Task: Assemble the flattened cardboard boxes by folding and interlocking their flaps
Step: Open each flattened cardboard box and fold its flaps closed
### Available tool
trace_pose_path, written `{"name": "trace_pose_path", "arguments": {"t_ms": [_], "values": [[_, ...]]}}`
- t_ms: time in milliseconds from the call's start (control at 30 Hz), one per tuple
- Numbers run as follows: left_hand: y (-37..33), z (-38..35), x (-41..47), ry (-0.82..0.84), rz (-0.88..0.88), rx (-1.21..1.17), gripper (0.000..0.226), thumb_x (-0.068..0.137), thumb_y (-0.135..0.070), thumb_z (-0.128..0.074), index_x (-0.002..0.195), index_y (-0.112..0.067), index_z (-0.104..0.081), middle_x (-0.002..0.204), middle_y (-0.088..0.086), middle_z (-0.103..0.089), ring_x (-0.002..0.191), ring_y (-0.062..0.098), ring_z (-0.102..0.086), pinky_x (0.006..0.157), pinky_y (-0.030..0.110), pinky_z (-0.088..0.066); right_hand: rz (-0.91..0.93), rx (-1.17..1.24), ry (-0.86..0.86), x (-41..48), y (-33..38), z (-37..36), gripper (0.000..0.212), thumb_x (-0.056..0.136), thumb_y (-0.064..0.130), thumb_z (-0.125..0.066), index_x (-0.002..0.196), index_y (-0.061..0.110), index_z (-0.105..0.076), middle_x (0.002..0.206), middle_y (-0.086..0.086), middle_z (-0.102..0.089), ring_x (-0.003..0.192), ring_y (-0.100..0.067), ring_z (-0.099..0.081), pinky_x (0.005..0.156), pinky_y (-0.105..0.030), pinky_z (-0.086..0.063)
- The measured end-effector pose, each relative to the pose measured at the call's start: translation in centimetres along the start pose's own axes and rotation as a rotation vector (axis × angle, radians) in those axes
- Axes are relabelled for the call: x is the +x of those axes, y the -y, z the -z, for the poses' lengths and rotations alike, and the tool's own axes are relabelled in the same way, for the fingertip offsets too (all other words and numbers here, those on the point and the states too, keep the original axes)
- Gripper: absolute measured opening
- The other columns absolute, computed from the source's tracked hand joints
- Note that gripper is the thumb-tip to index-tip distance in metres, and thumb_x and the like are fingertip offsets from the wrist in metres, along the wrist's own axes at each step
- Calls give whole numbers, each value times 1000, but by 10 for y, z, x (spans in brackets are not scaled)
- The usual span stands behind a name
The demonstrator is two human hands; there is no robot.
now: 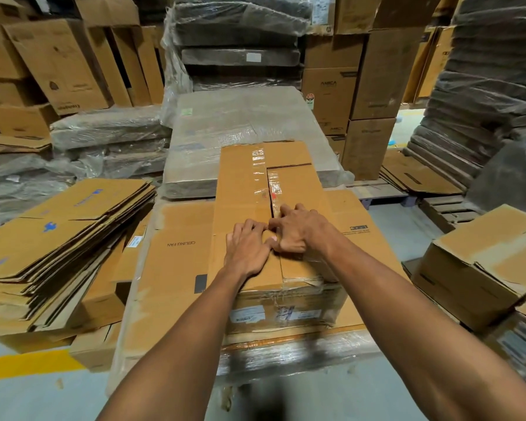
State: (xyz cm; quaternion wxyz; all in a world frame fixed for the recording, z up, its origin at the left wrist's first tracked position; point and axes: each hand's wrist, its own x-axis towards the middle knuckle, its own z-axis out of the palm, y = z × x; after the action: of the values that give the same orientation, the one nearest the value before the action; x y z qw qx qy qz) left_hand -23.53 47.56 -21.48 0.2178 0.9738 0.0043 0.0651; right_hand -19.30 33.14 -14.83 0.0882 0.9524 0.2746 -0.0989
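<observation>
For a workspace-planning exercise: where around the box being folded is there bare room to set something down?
Free: the CEILING FAN sheet left of the box, and the wrapped bundle behind it. Crowded: the box's seam, where left hand and right hand meet.

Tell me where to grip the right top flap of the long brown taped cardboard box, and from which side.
Grip the right top flap by its free inner edge at the centre seam, likely from above: a dark gap there leaves room for fingertips. The right hand curls at it.

Warehouse, probably — stacked flattened cardboard boxes [61, 226]
</observation>
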Motion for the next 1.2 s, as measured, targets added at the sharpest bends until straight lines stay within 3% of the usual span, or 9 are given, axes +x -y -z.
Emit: {"name": "trace_pose_path", "arguments": {"t_ms": [133, 300, 500, 667, 800, 900, 967, 1100, 1200], "values": [[-3, 9, 14, 149, 73, -16, 45, 99, -50, -48, 142, -35, -53, 134, 0, -50, 127, 25, -35, 100, 41, -27, 62, 5, -2, -6, -8, 13, 61, 93, 69, -41, 135, 26, -52, 126, -10, -40, 113, -33, -47, 83, -44, -46], [-14, 21, 20, 305, 89, 21, 50, 93, -50, -59, 142, -42, -52, 127, 2, -46, 124, 28, -33, 94, 40, -29, 53, -20, 80, -4, -3, 20, 46, 91, 49, -56, 127, 22, -51, 118, -14, -44, 101, -29, -46, 86, -42, -42], [-18, 20, 19, 188, 109, -35, 42, 89, -41, -71, 130, -35, -64, 126, 1, -59, 126, 28, -42, 88, 39, -29, -1, 153, -9, -5, 7, 36, 35, 88, 35, -63, 112, 9, -68, 98, -9, -63, 88, -27, -61, 69, -33, -47], [-36, 35, 13, 55, 158, -130, 50, 78, -42, -84, 123, -30, -66, 118, -2, -70, 123, 24, -53, 88, 34, -24, -24, 217, -82, -12, -13, 55, 22, 81, 27, -68, 92, 8, -73, 79, -7, -62, 73, -23, -59, 53, -29, -41], [-47, 51, -11, -116, 116, -202, 39, 72, -41, -88, 99, -28, -63, 96, -7, -68, 104, 20, -54, 83, 35, -25, -15, 291, -98, -12, -47, 68, 6, 86, 23, -72, 88, 17, -70, 91, -7, -68, 83, -23, -65, 61, -30, -50], [-61, 67, -46, -273, 16, -250, 35, 71, -36, -88, 87, -27, -58, 80, -17, -58, 80, -1, -42, 84, 36, -28, 29, 359, -73, -10, -67, 72, 11, 95, 20, -68, 85, 24, -67, 100, -6, -66, 86, -22, -65, 60, -27, -53], [-69, 72, -69, -371, -77, -195, 34, 72, -35, -87, 82, -25, -56, 80, -17, -59, 76, -8, -37, 81, 36, -27, 55, 368, -59, -9, -73, 74, 13, 97, 18, -65, 86, 24, -68, 101, -6, -65, 85, -21, -63, 58, -25, -52], [-84, 75, -117, -419, -264, 17, 38, 73, -24, -87, 80, -27, -50, 76, -13, -57, 62, 5, -41, 78, 31, -32, 91, 352, -37, -12, -79, 76, 15, 99, 22, -64, 87, 29, -69, 107, -3, -67, 87, -19, -64, 64, -27, -55], [-109, 65, -159, -318, -428, 133, 40, 74, -10, -79, 98, -21, -49, 86, -7, -48, 64, 12, -47, 67, 34, -47, 95, 309, -10, -15, -68, 72, 6, 98, 32, -65, 95, 32, -70, 117, -4, -68, 98, -20, -66, 85, -37, -59]]}}
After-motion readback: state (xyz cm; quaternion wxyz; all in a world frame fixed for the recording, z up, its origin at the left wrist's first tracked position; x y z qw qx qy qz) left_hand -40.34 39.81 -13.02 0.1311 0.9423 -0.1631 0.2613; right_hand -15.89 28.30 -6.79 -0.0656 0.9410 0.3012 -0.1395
